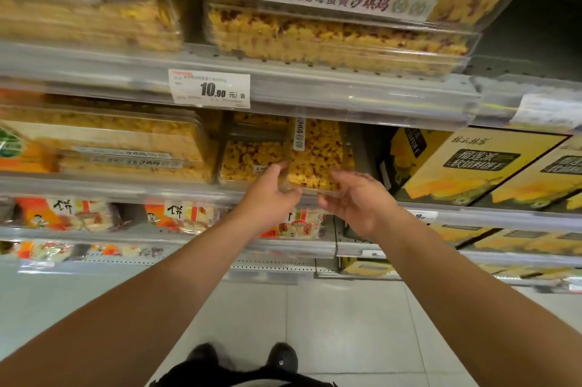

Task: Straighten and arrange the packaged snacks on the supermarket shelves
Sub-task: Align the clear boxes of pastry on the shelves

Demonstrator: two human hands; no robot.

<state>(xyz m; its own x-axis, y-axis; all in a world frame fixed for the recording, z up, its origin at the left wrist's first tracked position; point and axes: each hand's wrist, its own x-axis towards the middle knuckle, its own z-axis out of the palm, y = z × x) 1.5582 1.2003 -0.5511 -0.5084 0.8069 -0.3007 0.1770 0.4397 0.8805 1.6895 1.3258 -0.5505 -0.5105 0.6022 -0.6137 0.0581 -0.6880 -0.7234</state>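
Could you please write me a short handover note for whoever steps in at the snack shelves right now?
Left hand grips the left edge of the clear snack box standing on end on the middle shelf. Right hand is at its lower right corner, fingers relaxed; contact unclear.
Done: stacked boxes to the left lie flat.
Left: turn this box to match, beside the yellow cartons.

Both bare forearms are reaching forward and upward, converging, with the left hand [271,194] curling its fingers inward, thumb on the near side, while the right hand [356,199] is turning palm-left with its fingers loosely bent and slightly spread.
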